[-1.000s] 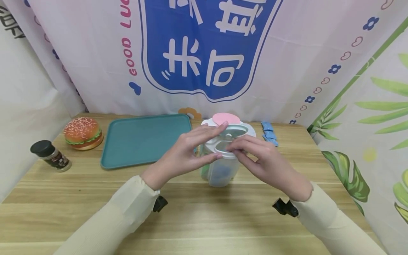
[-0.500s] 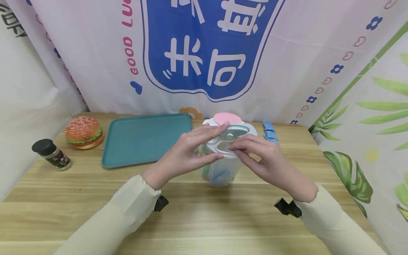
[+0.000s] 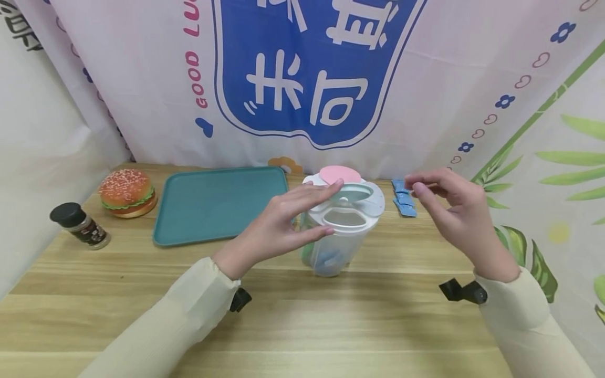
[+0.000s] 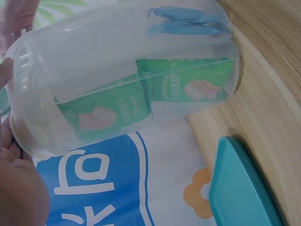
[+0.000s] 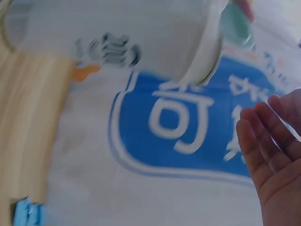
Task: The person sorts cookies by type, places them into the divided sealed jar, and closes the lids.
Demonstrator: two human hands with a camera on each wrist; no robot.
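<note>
A clear lidded storage container (image 3: 352,236) stands on the table. Its white lid (image 3: 373,205) has a raised pale green flap (image 3: 355,192) behind an oval opening and a pink flap (image 3: 339,174) at the back. My left hand (image 3: 283,218) spans the lid's left side with thumb and fingers spread and fairly straight. Inside, the left wrist view shows green packets (image 4: 193,77) and a blue packet (image 4: 188,20) in separate compartments. My right hand (image 3: 456,212) is raised right of the container, fingers loosely bent and holding nothing, near a strip of blue packets (image 3: 404,198).
A teal tray (image 3: 222,205) lies left of the container. Farther left are a toy hamburger (image 3: 126,191) and a black-capped seasoning bottle (image 3: 81,224). A printed curtain (image 3: 416,105) hangs right behind the wooden table (image 3: 302,325).
My right hand has left the lid opening and moved right, towards the blue strip. The left hand stays at the lid. The blue packet inside the container has shifted.
</note>
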